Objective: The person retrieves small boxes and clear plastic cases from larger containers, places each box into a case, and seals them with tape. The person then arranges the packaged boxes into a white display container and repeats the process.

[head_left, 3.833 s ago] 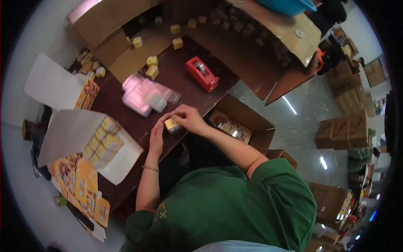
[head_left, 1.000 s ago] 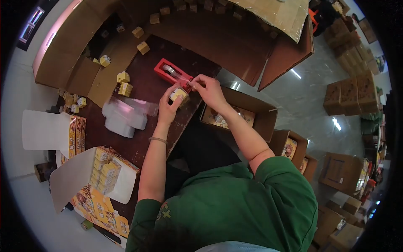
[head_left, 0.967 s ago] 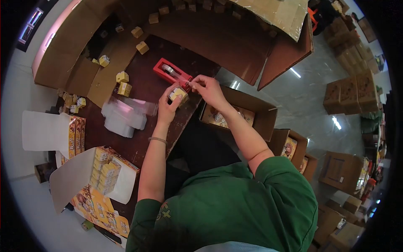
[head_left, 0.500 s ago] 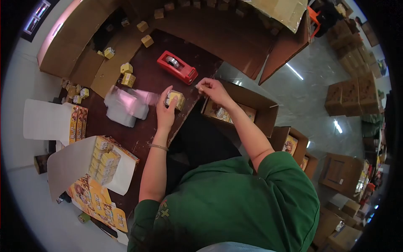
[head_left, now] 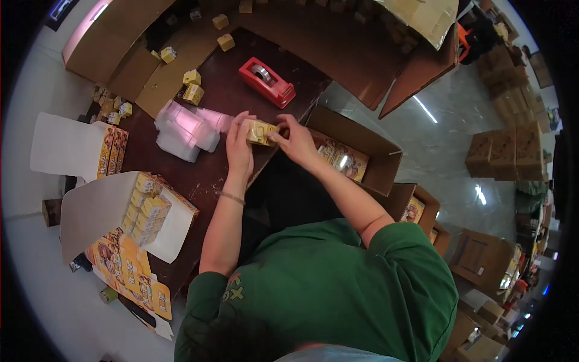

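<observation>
A small yellow box (head_left: pixel 259 132) is held over the table's near edge. My left hand (head_left: pixel 239 149) is closed around its left side. At its right end, my right hand (head_left: pixel 295 140) grips with thumb and fingertips; whether a bit of tape lies under them is too small to tell. A red tape dispenser (head_left: pixel 269 83) with a roll in it stands just beyond my hands. Left of my left hand lies a stack of clear plastic sleeves (head_left: pixel 187 134), shining pink in the light.
More small yellow boxes (head_left: pixel 193 93) lie at the far left. A white-lined carton (head_left: pixel 172 235) holding several rows of them stands at the near left. An open cardboard box (head_left: pixel 386 163) with printed packs sits right of my hands. Large cardboard flaps (head_left: pixel 325 54) border the far side.
My right hand has moved from beside the tape dispenser to the small box and now touches its right end. The box has turned in my left hand. The whole view has shifted slightly.
</observation>
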Demonstrator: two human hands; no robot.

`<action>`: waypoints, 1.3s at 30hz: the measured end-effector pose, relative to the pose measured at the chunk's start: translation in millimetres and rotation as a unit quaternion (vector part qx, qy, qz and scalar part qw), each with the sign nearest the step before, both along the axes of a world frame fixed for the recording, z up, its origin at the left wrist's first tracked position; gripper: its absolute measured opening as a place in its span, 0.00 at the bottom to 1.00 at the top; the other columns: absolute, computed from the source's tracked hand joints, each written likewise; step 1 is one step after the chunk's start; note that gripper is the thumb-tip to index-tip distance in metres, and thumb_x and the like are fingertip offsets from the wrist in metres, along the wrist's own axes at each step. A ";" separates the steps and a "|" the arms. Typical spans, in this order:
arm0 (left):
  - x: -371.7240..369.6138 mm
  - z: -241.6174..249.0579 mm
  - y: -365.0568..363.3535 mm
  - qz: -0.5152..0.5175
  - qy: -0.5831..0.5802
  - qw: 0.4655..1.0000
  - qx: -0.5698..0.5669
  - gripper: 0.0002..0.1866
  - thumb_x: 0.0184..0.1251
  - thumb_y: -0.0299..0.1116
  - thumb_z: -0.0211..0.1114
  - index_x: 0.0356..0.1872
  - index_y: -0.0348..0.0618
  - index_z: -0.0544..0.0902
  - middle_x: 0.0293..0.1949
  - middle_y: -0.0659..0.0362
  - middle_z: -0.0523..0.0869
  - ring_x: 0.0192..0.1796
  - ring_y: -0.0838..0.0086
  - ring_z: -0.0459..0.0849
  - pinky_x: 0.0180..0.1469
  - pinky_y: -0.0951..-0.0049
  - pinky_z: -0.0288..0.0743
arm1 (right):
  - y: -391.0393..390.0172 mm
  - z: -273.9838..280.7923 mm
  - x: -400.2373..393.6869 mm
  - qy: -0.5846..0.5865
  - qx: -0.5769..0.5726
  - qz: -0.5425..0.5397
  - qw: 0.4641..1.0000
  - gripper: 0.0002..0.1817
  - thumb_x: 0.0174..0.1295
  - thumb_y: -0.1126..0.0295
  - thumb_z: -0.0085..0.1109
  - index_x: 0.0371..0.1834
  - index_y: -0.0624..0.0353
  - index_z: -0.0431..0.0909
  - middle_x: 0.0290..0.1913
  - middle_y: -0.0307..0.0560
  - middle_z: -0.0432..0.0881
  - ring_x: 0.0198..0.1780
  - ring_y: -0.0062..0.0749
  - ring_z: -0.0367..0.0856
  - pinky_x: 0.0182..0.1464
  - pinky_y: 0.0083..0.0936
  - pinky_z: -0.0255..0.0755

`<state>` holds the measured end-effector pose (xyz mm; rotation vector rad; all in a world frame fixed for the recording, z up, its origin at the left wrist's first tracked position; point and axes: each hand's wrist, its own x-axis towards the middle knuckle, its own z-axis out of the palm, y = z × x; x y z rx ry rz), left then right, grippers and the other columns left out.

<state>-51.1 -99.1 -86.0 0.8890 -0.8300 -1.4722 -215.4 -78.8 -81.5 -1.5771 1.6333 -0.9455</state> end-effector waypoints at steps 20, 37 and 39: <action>-14.3 2.7 -70.4 -0.153 -0.261 0.934 -0.191 0.21 0.64 0.32 0.64 0.58 0.40 0.79 0.61 0.52 0.81 0.61 0.65 0.79 0.66 0.67 0.68 | -124.9 11.4 -61.5 0.029 -0.123 0.097 0.987 0.11 0.62 0.62 0.64 0.35 0.59 0.86 0.44 0.50 0.85 0.47 0.44 0.81 0.54 0.33 0.73; -30.6 2.6 -46.1 -0.041 -0.175 0.981 -0.074 0.17 0.71 0.30 0.60 0.58 0.40 0.80 0.49 0.58 0.85 0.51 0.78 0.81 0.56 0.76 0.73 | -17.0 31.1 -29.5 -0.369 0.037 0.071 0.926 0.10 0.69 0.72 0.60 0.50 0.63 0.79 0.31 0.36 0.81 0.33 0.17 0.78 0.35 0.17 0.73; -29.1 5.9 -44.5 -0.046 -0.151 0.986 -0.053 0.16 0.71 0.30 0.61 0.58 0.40 0.81 0.48 0.58 0.86 0.50 0.78 0.81 0.55 0.76 0.74 | -20.2 24.2 -18.9 -0.286 -0.004 0.032 0.958 0.14 0.68 0.73 0.61 0.55 0.62 0.76 0.31 0.37 0.81 0.34 0.17 0.78 0.35 0.17 0.73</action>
